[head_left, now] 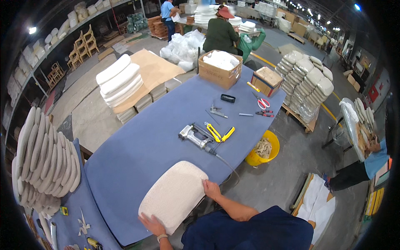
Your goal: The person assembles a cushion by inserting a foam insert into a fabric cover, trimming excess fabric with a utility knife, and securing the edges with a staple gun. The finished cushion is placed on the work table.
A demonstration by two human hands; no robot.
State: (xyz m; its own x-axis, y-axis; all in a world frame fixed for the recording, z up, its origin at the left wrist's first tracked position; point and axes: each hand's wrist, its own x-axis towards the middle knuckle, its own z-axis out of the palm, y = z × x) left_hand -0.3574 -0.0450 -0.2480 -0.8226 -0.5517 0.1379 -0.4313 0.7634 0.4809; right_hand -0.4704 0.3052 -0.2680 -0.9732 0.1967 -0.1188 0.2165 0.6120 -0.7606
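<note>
A cream fabric-covered seat cushion (173, 196) lies at the near edge of the blue-covered worktable (137, 150), its front corner reaching past the edge. My left hand (153, 225) rests on its lower left edge with the fingers stretched out and apart. At the cushion's right edge, my right hand (211, 189) is closed on the rim, fingers curled. Just beyond the cushion lies a metal staple gun (195, 136) with an air hose. Beside it are a yellow utility knife (213, 132) and a yellow-handled tool (228, 134).
Red-handled scissors (262, 103), pliers (264, 113) and two cardboard boxes (221, 75) occupy the far end. Stacked cushions (46, 158) stand at left. A yellow bucket (266, 148) of scraps sits beside the table's right side. Other people work farther off and at right.
</note>
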